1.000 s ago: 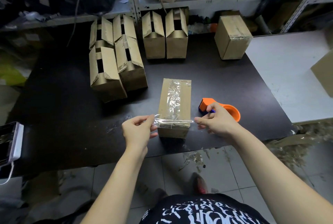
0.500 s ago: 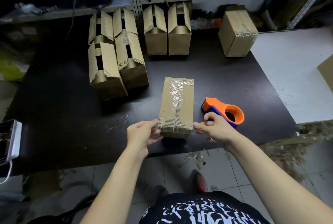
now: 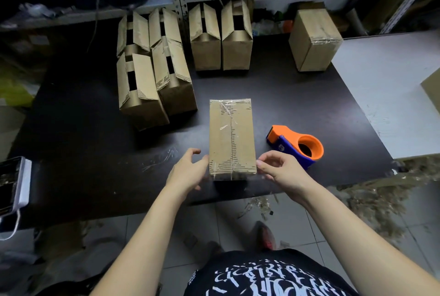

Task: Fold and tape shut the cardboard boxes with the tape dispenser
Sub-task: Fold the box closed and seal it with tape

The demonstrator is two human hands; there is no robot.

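Head view: the box (image 3: 230, 136) lies lengthwise on the dark table (image 3: 83, 140), its near end just short of the table edge. Clear tape runs along its top seam and a band crosses the near end. Our left grip (image 3: 188, 171) lies against the box's left side at that end, fingers loose and spread, pressing rather than closed round it. Our right grip (image 3: 281, 171) meets the opposite side with its fingertips (image 3: 260, 162) on the corner, likewise holding nothing. Just right of the box the dispenser (image 3: 297, 145) lies on its side, touched by neither grip. Beyond the box and to its left stand the open boxes (image 3: 152, 69), flaps up; beyond it to the right sits a taped box (image 3: 314, 38).

We judge the step in hand to be rubbing the ends of the cross band down onto both sides, which about finishes this box. Next we would set it aside, probably toward the taped box, then draw one open box near, fold its flaps flat and reach right for the dispenser. The flaps will want holding down while the tape starts.
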